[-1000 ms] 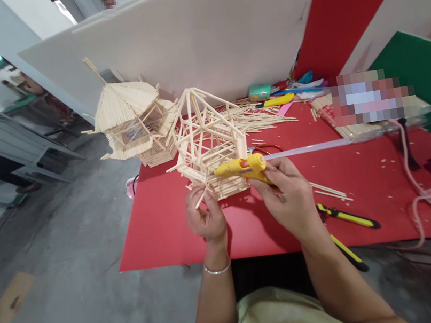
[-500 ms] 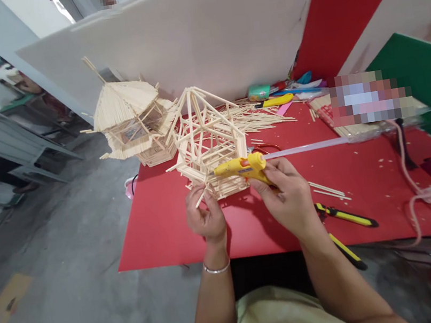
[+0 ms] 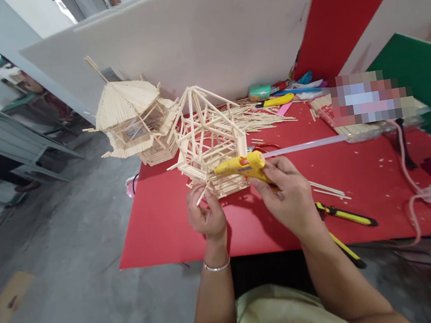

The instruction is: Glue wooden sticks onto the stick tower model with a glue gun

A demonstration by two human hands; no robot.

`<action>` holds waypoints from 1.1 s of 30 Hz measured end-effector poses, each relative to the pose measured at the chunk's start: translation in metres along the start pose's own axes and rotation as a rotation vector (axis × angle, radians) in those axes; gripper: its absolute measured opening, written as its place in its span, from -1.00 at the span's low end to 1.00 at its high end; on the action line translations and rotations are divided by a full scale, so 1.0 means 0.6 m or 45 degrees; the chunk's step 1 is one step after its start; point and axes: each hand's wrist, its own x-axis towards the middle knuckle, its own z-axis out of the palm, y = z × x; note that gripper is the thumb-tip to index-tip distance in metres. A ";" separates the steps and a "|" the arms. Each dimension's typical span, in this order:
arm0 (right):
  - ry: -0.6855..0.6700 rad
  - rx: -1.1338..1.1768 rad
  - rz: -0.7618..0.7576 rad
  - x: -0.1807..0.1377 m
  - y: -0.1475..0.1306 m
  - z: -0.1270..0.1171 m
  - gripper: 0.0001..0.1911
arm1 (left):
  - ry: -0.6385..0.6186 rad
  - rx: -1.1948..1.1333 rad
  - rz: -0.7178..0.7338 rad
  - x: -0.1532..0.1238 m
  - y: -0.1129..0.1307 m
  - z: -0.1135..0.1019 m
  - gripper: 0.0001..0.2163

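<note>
My right hand (image 3: 287,194) grips a yellow glue gun (image 3: 243,166) with a long clear glue stick (image 3: 306,145) trailing to the right. Its nozzle points left at the lower edge of an open stick-frame house (image 3: 206,138) on the red table (image 3: 161,229). My left hand (image 3: 206,214) is closed in a pinch on a thin wooden stick (image 3: 201,196) held against the frame's front left corner, just below the nozzle.
A finished stick house (image 3: 130,120) stands behind on the left. Loose sticks (image 3: 261,117) lie at the back. Yellow-handled cutters (image 3: 347,214) lie right of my hand, with a pink cord (image 3: 415,180) and a white divider board (image 3: 200,34). A grey chair (image 3: 15,148) stands far left.
My left hand with its stick has risen slightly toward the frame's corner. The glue gun and right hand have barely moved.
</note>
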 end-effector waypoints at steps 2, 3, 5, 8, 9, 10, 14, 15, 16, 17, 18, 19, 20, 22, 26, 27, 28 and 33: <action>-0.004 -0.003 0.002 0.000 0.000 0.000 -0.79 | -0.010 0.025 -0.002 0.000 0.000 -0.001 -0.87; -0.005 -0.005 0.001 0.000 -0.001 0.000 -0.79 | -0.017 0.040 -0.005 -0.001 0.000 -0.001 -0.88; -0.007 -0.007 0.000 0.000 -0.002 0.000 -0.79 | -0.027 0.061 -0.007 -0.002 0.000 -0.001 -0.89; -0.012 -0.006 0.003 0.000 -0.003 -0.001 -0.80 | -0.021 0.046 -0.008 -0.002 0.000 -0.002 -0.88; -0.016 -0.006 0.005 0.000 -0.003 -0.001 -0.80 | -0.017 0.040 -0.008 -0.002 0.000 -0.001 -0.87; -0.016 -0.005 0.009 0.000 -0.003 -0.001 -0.80 | -0.014 0.037 -0.008 -0.002 0.000 -0.001 -0.87; -0.003 -0.012 -0.001 0.000 0.001 0.001 -0.79 | -0.012 0.028 -0.006 -0.002 -0.001 -0.001 -0.87; 0.002 -0.013 -0.008 -0.001 0.002 0.002 -0.79 | -0.012 0.023 -0.007 -0.002 -0.001 -0.001 -0.87; 0.003 -0.009 -0.016 -0.001 0.003 0.003 -0.80 | -0.015 0.024 -0.010 -0.003 -0.001 -0.001 -0.87; 0.002 -0.003 -0.022 -0.002 0.003 0.004 -0.80 | -0.021 0.032 -0.012 -0.003 -0.001 -0.002 -0.87; 0.001 0.003 -0.027 -0.003 0.003 0.005 -0.80 | -0.026 0.043 -0.013 -0.003 -0.001 -0.002 -0.88; 0.001 0.005 -0.033 -0.004 0.003 0.007 -0.81 | -0.032 0.054 -0.014 -0.003 -0.001 -0.002 -0.88; 0.003 -0.004 -0.038 -0.005 0.002 0.008 -0.81 | -0.037 0.064 -0.014 -0.003 0.000 -0.002 -0.88; 0.019 -0.054 -0.045 -0.006 0.001 0.011 -0.80 | -0.041 0.072 -0.011 -0.002 0.001 -0.002 -0.88; 0.067 -0.185 -0.049 -0.008 -0.002 0.017 -0.74 | -0.045 0.064 -0.009 -0.002 0.002 -0.002 -0.88; 0.084 -0.203 -0.048 -0.008 -0.002 0.017 -0.73 | -0.047 0.066 -0.010 -0.002 0.001 -0.002 -0.88; 0.101 -0.209 -0.048 -0.008 -0.003 0.018 -0.73 | -0.048 0.070 -0.010 -0.002 0.000 -0.003 -0.88; 0.109 -0.163 -0.023 -0.004 -0.007 0.017 -0.72 | -0.055 0.087 -0.011 -0.003 -0.002 -0.005 -0.89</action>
